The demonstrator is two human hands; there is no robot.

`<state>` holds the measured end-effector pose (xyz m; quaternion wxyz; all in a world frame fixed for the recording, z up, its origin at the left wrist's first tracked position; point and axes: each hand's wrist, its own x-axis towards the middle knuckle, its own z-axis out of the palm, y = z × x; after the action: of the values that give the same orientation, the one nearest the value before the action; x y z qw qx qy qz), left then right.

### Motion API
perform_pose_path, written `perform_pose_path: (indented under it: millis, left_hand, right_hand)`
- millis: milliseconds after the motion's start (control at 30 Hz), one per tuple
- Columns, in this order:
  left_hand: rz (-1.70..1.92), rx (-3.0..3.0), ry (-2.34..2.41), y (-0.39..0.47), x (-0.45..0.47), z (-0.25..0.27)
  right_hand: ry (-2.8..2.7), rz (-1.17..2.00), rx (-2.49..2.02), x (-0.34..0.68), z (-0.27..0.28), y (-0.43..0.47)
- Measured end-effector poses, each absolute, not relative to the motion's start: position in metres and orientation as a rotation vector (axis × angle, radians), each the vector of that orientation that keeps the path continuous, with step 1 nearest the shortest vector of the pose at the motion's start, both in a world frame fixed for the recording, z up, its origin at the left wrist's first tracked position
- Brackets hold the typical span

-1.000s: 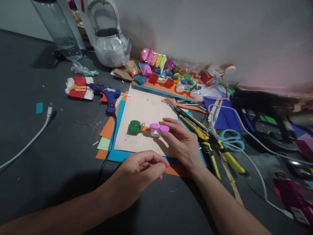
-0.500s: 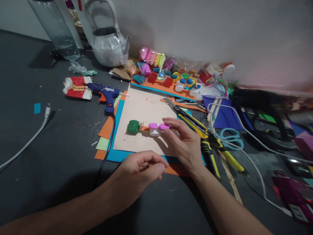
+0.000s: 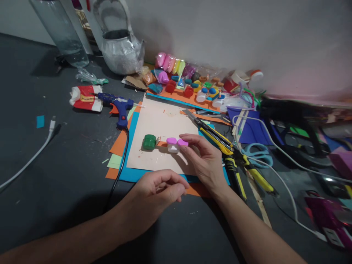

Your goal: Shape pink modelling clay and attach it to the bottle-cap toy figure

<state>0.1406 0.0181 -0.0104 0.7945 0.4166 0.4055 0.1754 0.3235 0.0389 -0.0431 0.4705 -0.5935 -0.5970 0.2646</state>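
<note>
My right hand [image 3: 205, 159] pinches a pink oval clay-like piece [image 3: 182, 142] between thumb and fingers at the right end of a small craft model. Beside it, another pink oval [image 3: 172, 140] rests on a white rounded piece [image 3: 173, 148]. An orange strip [image 3: 162, 144] sticks out leftward from these. Farther left, a green rounded piece [image 3: 150, 142] sits on the pale paper sheet [image 3: 162, 123]. Nearer the front, my left hand [image 3: 162, 190] is loosely closed, thumb against curled fingers, with nothing visible in it. It is apart from the model.
A blue glue gun [image 3: 119, 108] lies left of the sheets, its black cord [image 3: 123, 157] running forward. A yellow utility knife [image 3: 211, 134], pliers [image 3: 257, 176] and blue scissors [image 3: 258, 154] lie at right. Behind are a kettle [image 3: 121, 53] and colourful clay models [image 3: 188, 91].
The view has shifted very slightly. My right hand has edged a little left with its fingers still on the pink oval; my left hand has stayed nearly still.
</note>
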Motion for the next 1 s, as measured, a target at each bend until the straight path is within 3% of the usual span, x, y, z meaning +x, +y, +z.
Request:
perform_pose_path:
  millis: [1000]
  left_hand:
    - [0.380, 0.886, 0.849, 0.0161, 0.1390, -0.0093]
  right_hand:
    - [-1.706, 0.445, -1.462, 0.3294, -0.0386, 0.0426]
